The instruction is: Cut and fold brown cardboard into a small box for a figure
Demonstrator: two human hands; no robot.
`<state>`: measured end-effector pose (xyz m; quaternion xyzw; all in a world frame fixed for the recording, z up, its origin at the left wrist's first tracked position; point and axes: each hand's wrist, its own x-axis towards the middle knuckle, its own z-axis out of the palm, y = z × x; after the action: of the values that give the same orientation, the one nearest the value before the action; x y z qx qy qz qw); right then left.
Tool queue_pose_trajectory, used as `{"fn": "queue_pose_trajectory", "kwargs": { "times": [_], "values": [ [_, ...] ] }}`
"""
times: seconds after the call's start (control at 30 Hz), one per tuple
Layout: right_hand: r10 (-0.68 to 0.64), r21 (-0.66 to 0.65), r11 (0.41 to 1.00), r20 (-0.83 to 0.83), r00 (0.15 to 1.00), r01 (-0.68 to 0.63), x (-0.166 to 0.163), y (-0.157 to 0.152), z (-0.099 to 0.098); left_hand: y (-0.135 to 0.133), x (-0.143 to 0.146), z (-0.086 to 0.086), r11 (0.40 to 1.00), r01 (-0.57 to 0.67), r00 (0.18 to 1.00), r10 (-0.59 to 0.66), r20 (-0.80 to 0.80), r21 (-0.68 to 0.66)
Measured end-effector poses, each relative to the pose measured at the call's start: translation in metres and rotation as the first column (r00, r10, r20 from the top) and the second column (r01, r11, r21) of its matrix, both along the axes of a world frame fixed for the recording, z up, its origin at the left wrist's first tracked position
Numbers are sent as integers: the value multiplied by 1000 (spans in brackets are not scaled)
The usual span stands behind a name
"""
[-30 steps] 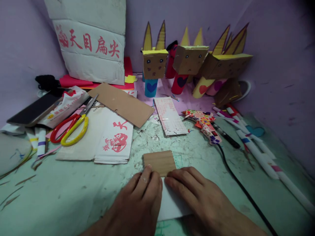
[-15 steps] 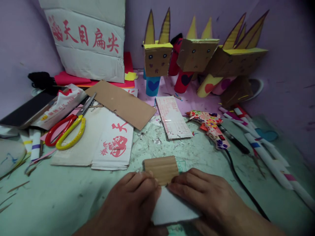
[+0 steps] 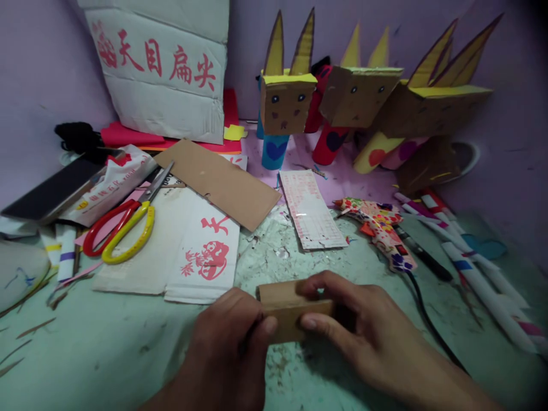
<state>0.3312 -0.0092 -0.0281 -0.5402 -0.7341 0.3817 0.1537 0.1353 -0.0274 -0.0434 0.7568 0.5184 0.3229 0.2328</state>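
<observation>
A small piece of brown cardboard (image 3: 286,321), folded with its brown side outward, is held between my two hands just above the green table. My left hand (image 3: 233,337) pinches its left end, thumb in front and fingers curled behind. My right hand (image 3: 355,325) grips the right end, with the thumb on the front face and the fingers over the top. Beyond the hands lies a pink-printed paper strip (image 3: 311,211). To its right rests a flower-patterned glue gun (image 3: 374,225) with a black cord.
Red-and-yellow scissors (image 3: 128,228) lie on flattened white cardboard (image 3: 141,251) at left, beside a brown cardboard panel (image 3: 222,185). Cardboard figures with pointed ears (image 3: 287,108) stand at the back. Rolled white paper tubes (image 3: 483,285) and a black-handled tool (image 3: 428,257) lie at right.
The cardboard, earlier pressed flat with a white part toward me, is now folded over so a brown face shows in front. My right hand has lifted and curled round its right end.
</observation>
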Motion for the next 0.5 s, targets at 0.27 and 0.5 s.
{"fn": "queue_pose_trajectory", "kwargs": {
  "times": [0.27, 0.5],
  "values": [
    [-147, 335, 937, 106, 983, 104, -9, -10, -8, -3, 2, -6, 994, -27, 978, 48, -203, 102],
    [-151, 476, 879, 312, 938, -17, -7, 3, -4, -4, 5, -2, 979, -17, 939, 86, -333, 205]
  ]
}}
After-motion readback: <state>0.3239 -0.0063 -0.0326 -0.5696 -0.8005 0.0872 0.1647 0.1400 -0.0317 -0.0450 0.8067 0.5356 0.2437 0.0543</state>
